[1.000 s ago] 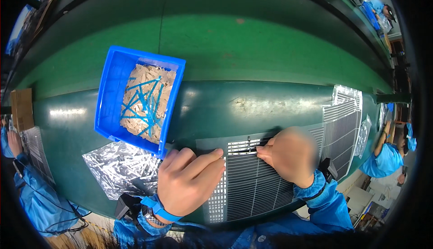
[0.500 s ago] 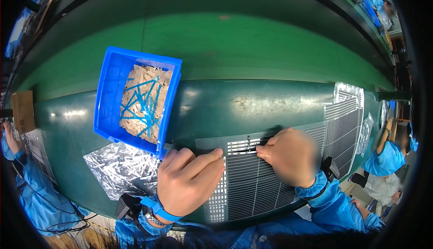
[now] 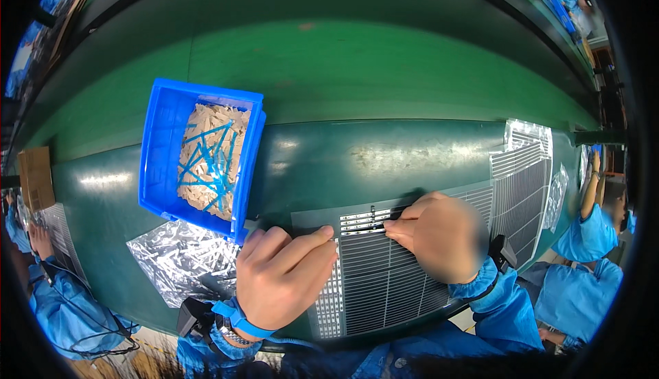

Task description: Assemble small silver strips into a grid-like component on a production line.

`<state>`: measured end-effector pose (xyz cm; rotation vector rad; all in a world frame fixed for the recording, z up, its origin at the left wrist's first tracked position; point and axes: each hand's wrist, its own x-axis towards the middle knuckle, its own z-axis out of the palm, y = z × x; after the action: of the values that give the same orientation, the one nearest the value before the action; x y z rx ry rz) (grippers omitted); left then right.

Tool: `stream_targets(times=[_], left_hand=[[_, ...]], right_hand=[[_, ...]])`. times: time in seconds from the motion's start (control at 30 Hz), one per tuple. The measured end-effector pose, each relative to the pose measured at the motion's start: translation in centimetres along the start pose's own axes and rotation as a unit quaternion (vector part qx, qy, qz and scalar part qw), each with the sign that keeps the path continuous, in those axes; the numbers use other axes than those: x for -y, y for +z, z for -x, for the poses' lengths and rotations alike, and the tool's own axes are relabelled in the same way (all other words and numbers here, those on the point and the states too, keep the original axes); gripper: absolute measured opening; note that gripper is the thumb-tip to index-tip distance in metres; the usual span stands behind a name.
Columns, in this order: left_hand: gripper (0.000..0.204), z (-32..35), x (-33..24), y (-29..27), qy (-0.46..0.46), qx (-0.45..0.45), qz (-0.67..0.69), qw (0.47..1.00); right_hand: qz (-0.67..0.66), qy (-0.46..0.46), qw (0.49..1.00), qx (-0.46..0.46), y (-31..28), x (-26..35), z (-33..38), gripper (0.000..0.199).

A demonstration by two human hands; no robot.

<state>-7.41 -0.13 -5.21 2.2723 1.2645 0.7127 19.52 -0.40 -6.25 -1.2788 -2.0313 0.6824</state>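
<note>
A flat sheet of narrow dark strips (image 3: 395,290) lies on the green table below my hands. At its upper left sit several short pale strips with dark dots (image 3: 358,224), and a column of similar dotted pieces (image 3: 329,303) runs down its left side. My left hand (image 3: 285,272) is closed, its index finger and thumb tips together at the left end of the dotted strips; what they pinch is hidden. At the other end, my right hand (image 3: 443,238) is closed with thumb and fingertips pinching the end of a thin strip. Its fingers cover part of the sheet.
A blue bin (image 3: 154,163) holding beige paper scraps and blue strips stands at the left. In front of it lies a silvery bag (image 3: 175,262) of small pieces. More striped sheets (image 3: 516,180) are at the right. People in blue sleeves work on both sides.
The bin, sheet and table have shifted slightly left in the picture. My hands keep the same pinched pose over the dotted strips. A person at the right has moved.
</note>
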Motion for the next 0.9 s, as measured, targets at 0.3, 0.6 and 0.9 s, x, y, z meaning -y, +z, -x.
stream_targets(times=[0.3,0.6,0.9], left_hand=[[0.021,0.02,-0.01,0.0,-0.001,0.006,0.001,1.0],[0.022,0.04,0.0,-0.04,-0.003,0.007,0.006,1.0],[0.027,0.12,-0.1,0.21,0.015,0.009,-0.032,0.999]], right_hand=[[0.002,0.004,1.0,0.002,-0.04,0.09,0.02,0.019],[-0.003,0.005,1.0,-0.003,0.07,0.07,0.04,0.018],[-0.006,0.008,1.0,0.0,0.03,0.03,0.01,0.018]])
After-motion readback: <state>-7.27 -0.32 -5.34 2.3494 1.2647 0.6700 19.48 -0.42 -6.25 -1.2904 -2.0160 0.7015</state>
